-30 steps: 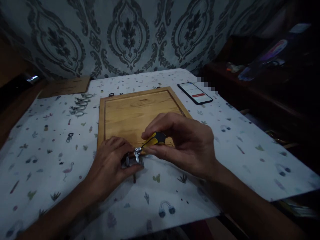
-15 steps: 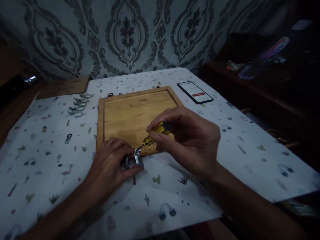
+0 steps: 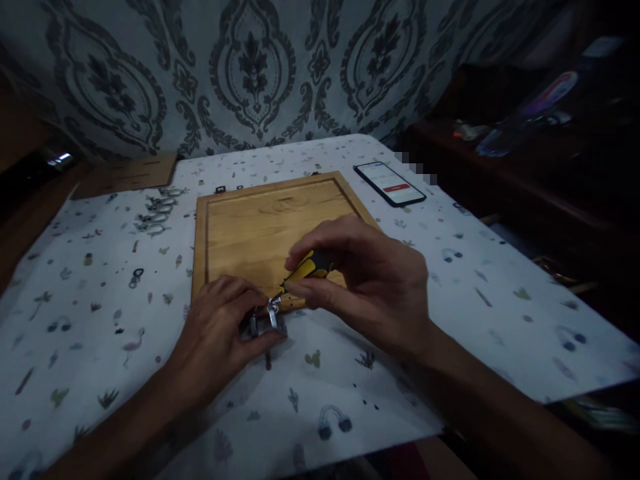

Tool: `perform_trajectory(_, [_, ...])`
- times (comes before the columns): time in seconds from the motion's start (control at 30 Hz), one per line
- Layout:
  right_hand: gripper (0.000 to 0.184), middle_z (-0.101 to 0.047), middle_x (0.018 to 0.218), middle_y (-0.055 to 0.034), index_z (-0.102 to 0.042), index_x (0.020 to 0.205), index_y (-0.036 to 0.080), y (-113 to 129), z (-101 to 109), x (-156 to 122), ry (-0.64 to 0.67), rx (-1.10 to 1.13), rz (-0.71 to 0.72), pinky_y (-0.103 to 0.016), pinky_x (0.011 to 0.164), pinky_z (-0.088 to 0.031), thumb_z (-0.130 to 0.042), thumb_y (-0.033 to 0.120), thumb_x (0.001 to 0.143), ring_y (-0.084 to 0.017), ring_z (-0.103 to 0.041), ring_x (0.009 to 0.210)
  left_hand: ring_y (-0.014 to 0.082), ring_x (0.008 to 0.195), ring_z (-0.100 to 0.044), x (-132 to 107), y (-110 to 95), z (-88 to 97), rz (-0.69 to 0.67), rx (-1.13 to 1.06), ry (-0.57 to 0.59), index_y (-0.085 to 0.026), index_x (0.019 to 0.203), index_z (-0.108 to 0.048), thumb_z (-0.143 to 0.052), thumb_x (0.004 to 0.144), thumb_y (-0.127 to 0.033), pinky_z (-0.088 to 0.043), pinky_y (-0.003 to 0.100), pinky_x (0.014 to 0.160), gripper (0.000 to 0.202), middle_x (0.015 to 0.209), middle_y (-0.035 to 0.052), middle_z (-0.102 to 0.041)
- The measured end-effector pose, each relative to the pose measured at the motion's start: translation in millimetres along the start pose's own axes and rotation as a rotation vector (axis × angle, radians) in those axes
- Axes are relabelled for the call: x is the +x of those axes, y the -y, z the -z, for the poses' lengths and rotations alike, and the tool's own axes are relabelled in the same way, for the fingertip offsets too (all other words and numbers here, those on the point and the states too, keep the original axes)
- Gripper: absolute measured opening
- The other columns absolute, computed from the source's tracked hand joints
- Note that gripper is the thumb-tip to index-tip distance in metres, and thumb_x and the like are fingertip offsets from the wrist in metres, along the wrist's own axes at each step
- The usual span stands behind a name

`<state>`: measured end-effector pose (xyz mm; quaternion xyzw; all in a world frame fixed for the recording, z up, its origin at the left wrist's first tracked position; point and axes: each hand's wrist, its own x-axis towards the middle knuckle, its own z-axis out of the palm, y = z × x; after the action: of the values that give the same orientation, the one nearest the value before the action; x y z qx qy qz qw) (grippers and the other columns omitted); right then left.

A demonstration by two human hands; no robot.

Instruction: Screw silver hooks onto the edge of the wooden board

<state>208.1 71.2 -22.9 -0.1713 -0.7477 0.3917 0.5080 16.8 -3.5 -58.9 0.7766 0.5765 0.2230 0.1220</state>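
Observation:
My right hand (image 3: 370, 280) is closed around the handle of a yellow-and-black screwdriver (image 3: 306, 269), gripped by thumb and fingers. The screwdriver slants down to the left, its tip at a small silvery metal fitting (image 3: 273, 316). Thumb and fingers of my left hand (image 3: 220, 327) hold this fitting at the near edge of a wooden board (image 3: 250, 233). Part of the fitting is covered by the left fingers, and its exact kind cannot be made out. The board lies flat, with a groove running along its border.
A phone (image 3: 391, 184) with a lit screen lies right of the board on the patterned tablecloth (image 3: 475, 313). Several silvery metal pieces (image 3: 156, 215) are lined up at the left, near a sheet of brown cardboard (image 3: 130, 175). Dark furniture (image 3: 500, 180) stands along the right side.
The right hand and screwdriver handle have shifted slightly left and down, toward the fitting. The left hand keeps its place on the fitting.

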Motion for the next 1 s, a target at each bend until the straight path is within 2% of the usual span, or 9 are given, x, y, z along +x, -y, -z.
perform_trajectory(0.13, [0.02,-0.067,0.101,-0.0033,-0.066,0.109,0.021,1.8,1.1,0.2,0.066,0.06,0.023,-0.023,0.066,-0.055,-0.062,0.016,0.089,-0.012,-0.064,0.081,0.0253,0.095,-0.057,0.7,0.0,1.0,0.002,0.018,0.016,-0.025,0.102,-0.067,-0.073,0.079,-0.04,-0.045,0.043,0.084,0.028,0.102,0.0043,-0.066])
perform_trajectory(0.3, [0.013,-0.067,0.087,0.0,-0.066,0.095,0.021,0.0,2.1,0.7,0.02,0.049,0.027,-0.023,0.057,-0.052,-0.072,0.021,0.083,-0.01,-0.06,0.066,0.0258,0.094,-0.06,0.5,1.3,-0.2,-0.024,0.031,-0.028,-0.025,0.099,-0.066,-0.076,0.075,-0.041,-0.048,0.043,0.081,0.03,0.102,0.0037,-0.068])
perform_trajectory(0.47, [0.018,-0.065,0.081,0.0003,-0.062,0.085,0.02,1.3,1.3,0.2,-0.002,0.07,-0.047,-0.024,0.052,-0.05,-0.077,0.027,0.078,-0.011,-0.06,0.063,0.026,0.093,-0.061,-1.0,2.5,-1.4,-0.049,0.021,-0.069,-0.024,0.098,-0.066,-0.074,0.077,-0.042,-0.049,0.042,0.076,0.028,0.098,0.004,-0.069])
perform_trajectory(0.57, [0.018,-0.066,0.087,-0.0004,-0.064,0.094,0.021,4.8,1.1,0.5,0.009,0.086,-0.048,-0.025,0.058,-0.054,-0.075,0.022,0.08,-0.011,-0.062,0.069,0.0262,0.093,-0.061,-0.5,1.9,-0.8,-0.052,0.018,-0.065,-0.024,0.099,-0.066,-0.072,0.079,-0.043,-0.049,0.043,0.077,0.028,0.098,0.004,-0.068])
perform_trajectory(0.67, [0.016,-0.067,0.096,-0.0016,-0.066,0.103,0.021,5.9,1.5,0.7,0.049,0.111,-0.053,-0.024,0.061,-0.056,-0.064,0.016,0.088,-0.009,-0.063,0.07,0.0272,0.096,-0.061,0.6,0.9,-0.1,-0.015,0.028,-0.023,-0.024,0.098,-0.067,-0.072,0.078,-0.042,-0.049,0.045,0.081,0.028,0.101,0.0046,-0.068])
perform_trajectory(0.73, [0.014,-0.068,0.095,-0.0014,-0.067,0.1,0.02,4.8,1.6,0.6,0.041,0.113,-0.057,-0.022,0.059,-0.056,-0.064,0.015,0.088,-0.008,-0.062,0.067,0.0276,0.096,-0.06,1.0,0.7,-0.1,0.006,0.028,-0.011,-0.024,0.098,-0.068,-0.072,0.077,-0.042,-0.049,0.046,0.083,0.028,0.102,0.005,-0.068])
perform_trajectory(0.83, [0.012,-0.068,0.088,-0.0006,-0.066,0.091,0.019,2.7,1.4,0.5,-0.005,0.097,-0.054,-0.021,0.053,-0.053,-0.073,0.019,0.082,-0.008,-0.059,0.062,0.0273,0.095,-0.061,0.6,1.5,-0.8,-0.009,0.007,-0.03,-0.024,0.099,-0.068,-0.073,0.077,-0.043,-0.049,0.045,0.082,0.029,0.1,0.0047,-0.068])
perform_trajectory(1.0, [0.011,-0.065,0.081,0.0005,-0.064,0.085,0.018,2.8,0.7,0.5,-0.028,0.059,-0.062,-0.022,0.053,-0.051,-0.073,0.024,0.082,-0.008,-0.058,0.061,0.0255,0.093,-0.061,-0.5,2.6,-2.1,-0.019,0.018,-0.054,-0.024,0.097,-0.068,-0.074,0.076,-0.042,-0.049,0.042,0.079,0.028,0.099,0.0042,-0.069])
